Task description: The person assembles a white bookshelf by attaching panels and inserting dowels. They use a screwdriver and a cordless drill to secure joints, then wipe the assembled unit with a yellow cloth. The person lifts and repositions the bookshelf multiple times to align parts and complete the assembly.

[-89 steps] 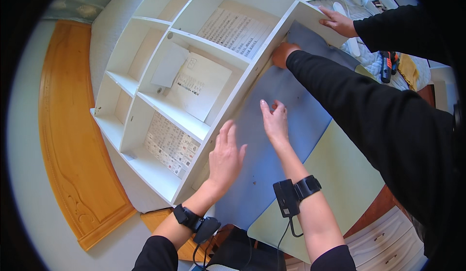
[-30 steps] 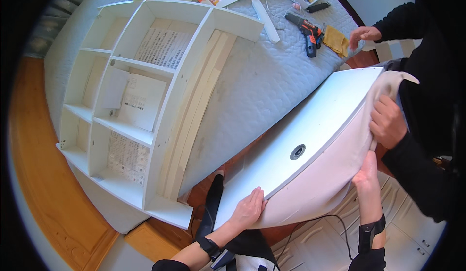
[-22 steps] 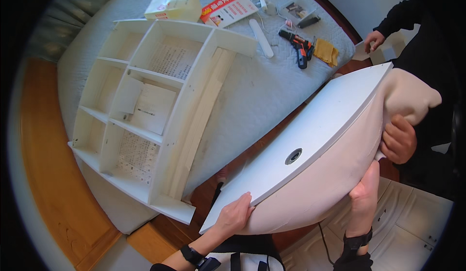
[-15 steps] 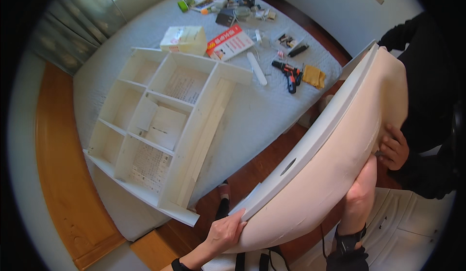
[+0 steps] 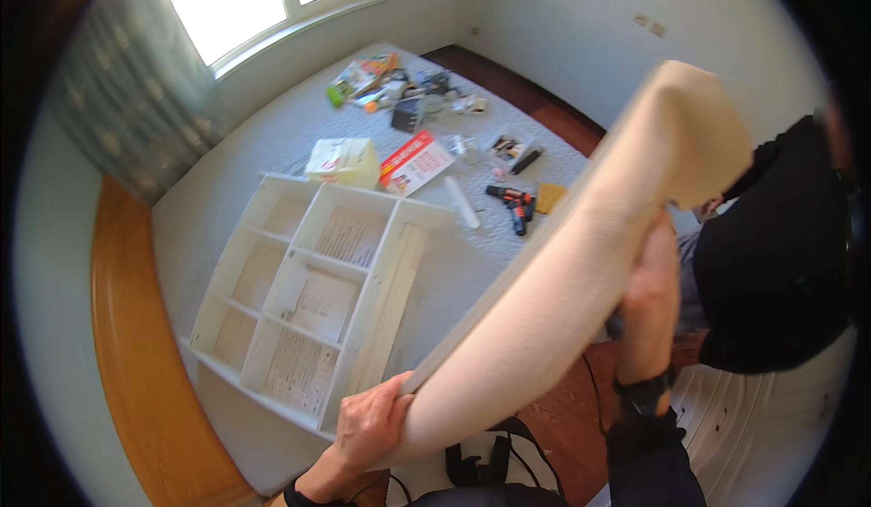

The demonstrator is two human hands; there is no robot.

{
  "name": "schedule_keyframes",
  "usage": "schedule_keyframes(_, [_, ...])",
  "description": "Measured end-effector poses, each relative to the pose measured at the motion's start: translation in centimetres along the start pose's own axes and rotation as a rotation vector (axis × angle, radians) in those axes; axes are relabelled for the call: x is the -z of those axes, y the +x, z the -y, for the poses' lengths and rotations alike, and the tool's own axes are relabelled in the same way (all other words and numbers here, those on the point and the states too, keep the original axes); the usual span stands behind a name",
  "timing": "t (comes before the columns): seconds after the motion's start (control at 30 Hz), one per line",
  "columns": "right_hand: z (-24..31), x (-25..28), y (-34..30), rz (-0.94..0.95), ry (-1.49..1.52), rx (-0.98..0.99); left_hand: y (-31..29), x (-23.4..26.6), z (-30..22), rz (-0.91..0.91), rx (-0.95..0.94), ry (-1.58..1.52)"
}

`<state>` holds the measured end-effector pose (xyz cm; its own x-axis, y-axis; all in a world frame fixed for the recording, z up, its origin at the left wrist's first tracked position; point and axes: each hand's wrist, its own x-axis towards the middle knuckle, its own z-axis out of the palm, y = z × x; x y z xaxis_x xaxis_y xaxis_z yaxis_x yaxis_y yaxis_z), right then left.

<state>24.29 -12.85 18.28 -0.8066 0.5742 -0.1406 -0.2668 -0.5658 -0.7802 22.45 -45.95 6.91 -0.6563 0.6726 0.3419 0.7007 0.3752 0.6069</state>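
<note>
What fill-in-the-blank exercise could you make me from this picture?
1. The fingers of the ____ hand grip the lower end of the beige padded panel.
2. The power drill lies beside a ____ cloth.
3. Beside the curtain is a bright ____.
4. The shelf unit on the bed is coloured ____.

Missing words: left; yellow; window; white.

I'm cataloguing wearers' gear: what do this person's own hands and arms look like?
The left hand and right hand wear no gloves. The right wrist has a black wristband above a black sleeve; a dark band at the left wrist is partly cut off.
</note>
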Motion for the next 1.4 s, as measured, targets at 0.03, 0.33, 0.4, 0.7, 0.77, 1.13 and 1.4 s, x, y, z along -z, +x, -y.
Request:
schedule_keyframes(0.03, [-0.8, 0.4, 0.7, -0.012, -0.067, 0.056, 0.2, -0.1, 0.8, 0.013, 0.007, 0.032])
schedule_keyframes(0.33, [-8.9, 5.8, 12.7, -0.059, 0.397, -0.117, 5.3, -4.4, 6.4, 0.052, -0.047, 0.163])
schedule_keyframes(0.4, [-9.2, 5.9, 15.2, -0.134, 0.447, -0.218, 7.0, -4.9, 6.9, 0.07, 0.019, 0.185])
schedule_keyframes(0.7, [-8.8, 10.7, 22.4, -0.29, 0.409, -0.343, 14.2, -9.5, 6.7, 0.203, 0.254, 0.198])
schedule_keyframes(0.77, [-7.8, 12.2, 22.5, -0.305, 0.441, -0.437, 14.9, -10.4, 6.0, 0.212, 0.287, 0.236])
schedule_keyframes(1.13, [-4.6, 12.8, 21.9, -0.081, -0.404, -0.405, 17.2, -8.8, 6.4, 0.355, 0.707, 0.273])
schedule_keyframes(1.4, [0.6, 10.7, 23.8, 0.367, -0.602, -0.504, 17.7, -6.9, 11.8, 0.316, 0.826, -0.073])
